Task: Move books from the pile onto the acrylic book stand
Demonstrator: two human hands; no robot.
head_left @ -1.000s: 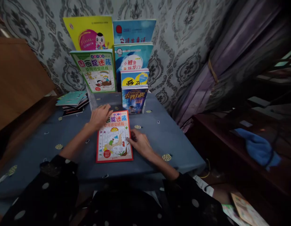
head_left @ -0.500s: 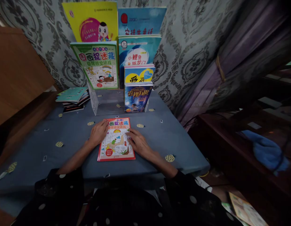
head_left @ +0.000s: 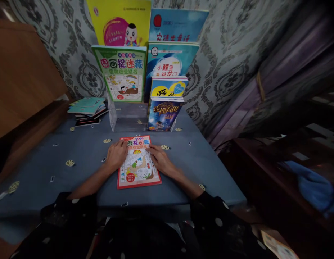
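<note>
A red-bordered picture book [head_left: 138, 169] lies flat on the blue tablecloth [head_left: 75, 169] in front of me. My left hand [head_left: 116, 154] rests on its left edge, fingers curled over the cover near the top. My right hand [head_left: 161, 159] lies on its right edge, fingers stretched flat onto the cover. Behind the book stands a clear tiered display rack [head_left: 126, 117] with its front left slot empty. A dark blue book [head_left: 163, 114] stands in the front right slot, and a green-bordered book [head_left: 122, 73] sits one tier up.
More books fill the rack's back tiers: a yellow one [head_left: 121, 23] and blue ones [head_left: 169, 59]. A stack of thin teal booklets [head_left: 87, 109] lies at the table's back left. A curtain [head_left: 264, 72] and a dark shelf with a blue cloth [head_left: 312, 185] stand right.
Both hands slid toward me along the red book's sides, the left from its top corner to its left edge. The book sits slightly nearer, and the view shifted.
</note>
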